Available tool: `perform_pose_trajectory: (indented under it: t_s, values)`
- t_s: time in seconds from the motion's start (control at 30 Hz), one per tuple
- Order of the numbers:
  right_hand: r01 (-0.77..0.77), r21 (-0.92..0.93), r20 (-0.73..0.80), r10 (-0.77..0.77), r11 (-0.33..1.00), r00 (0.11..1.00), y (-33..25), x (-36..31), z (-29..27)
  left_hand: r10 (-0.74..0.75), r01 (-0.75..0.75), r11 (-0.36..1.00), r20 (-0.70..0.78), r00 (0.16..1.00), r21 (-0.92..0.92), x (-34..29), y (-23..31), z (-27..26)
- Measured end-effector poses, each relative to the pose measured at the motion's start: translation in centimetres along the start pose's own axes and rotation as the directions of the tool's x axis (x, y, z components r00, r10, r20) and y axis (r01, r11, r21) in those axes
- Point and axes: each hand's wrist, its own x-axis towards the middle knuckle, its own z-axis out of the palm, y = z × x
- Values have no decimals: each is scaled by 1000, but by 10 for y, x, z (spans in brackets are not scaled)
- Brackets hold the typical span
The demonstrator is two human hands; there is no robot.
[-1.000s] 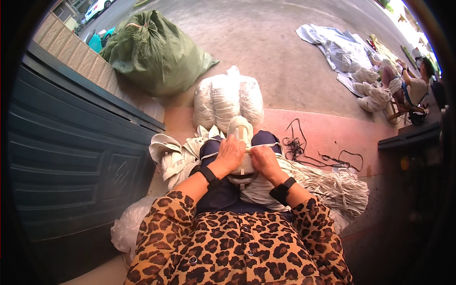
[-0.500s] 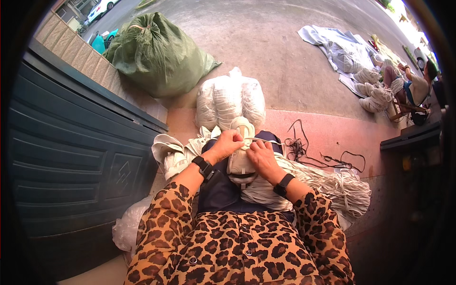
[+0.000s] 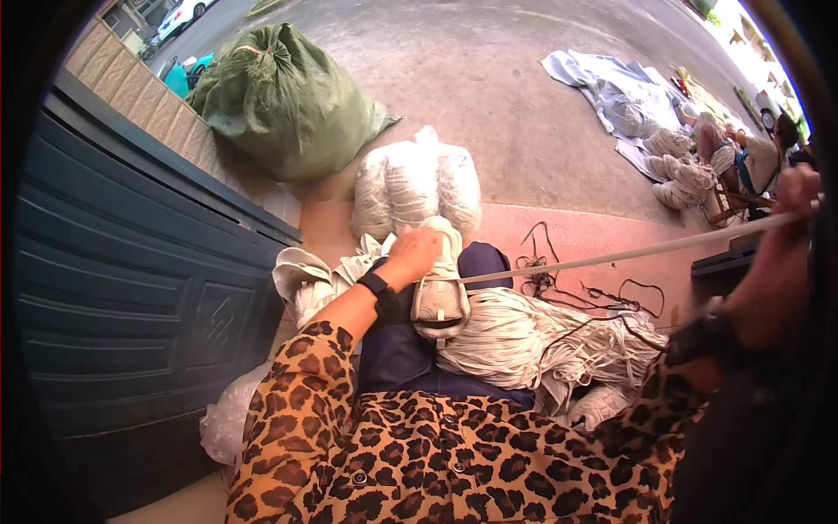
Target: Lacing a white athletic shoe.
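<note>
A beige-white sneaker (image 3: 440,302) rests between my dark-trousered knees, its heel opening toward me. My left hand (image 3: 414,257) is closed on the shoe's upper around the lacing area, its fingertips partly hidden. From the shoe a flat off-white shoelace (image 3: 602,260) runs taut up to the right. My right hand (image 3: 781,231), blurred and raised far out to the right, grips the other end of that lace. Beside the shoe, a thick bundle of off-white laces (image 3: 541,336) lies across my right leg. More pale shoes (image 3: 316,284) are piled at my left.
Bagged white bundles (image 3: 417,188) stand just ahead, with a big green sack (image 3: 292,100) behind them. Black laces (image 3: 546,271) lie on the reddish floor. A dark panelled door (image 3: 148,288) borders the left. At far right another person (image 3: 759,166) sits by more piled shoes (image 3: 685,179).
My right hand has swung from the shoe far out to the right, drawing the lace into a long straight line. The left hand has stayed at the shoe.
</note>
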Motion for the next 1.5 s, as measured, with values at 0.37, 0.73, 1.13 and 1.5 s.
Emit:
perform_pose_trajectory:
  t_s: [0.37,0.73,1.13,1.5]
  values:
    - [-863,-390,309,929,320,205,155,-245,65,325,-350,841,132,936,413,-39,-15,-35]
    - [-153,-837,377,756,526,535,180,-333,115,615,-471,559,40,787,682,-79,-25,-12]
    - [132,-792,575,654,596,492,200,-345,124,390,-220,795,-197,900,566,-78,-22,14]
    - [-737,665,550,591,118,590,74,-84,2,-199,300,941,-464,863,154,-72,-18,11]
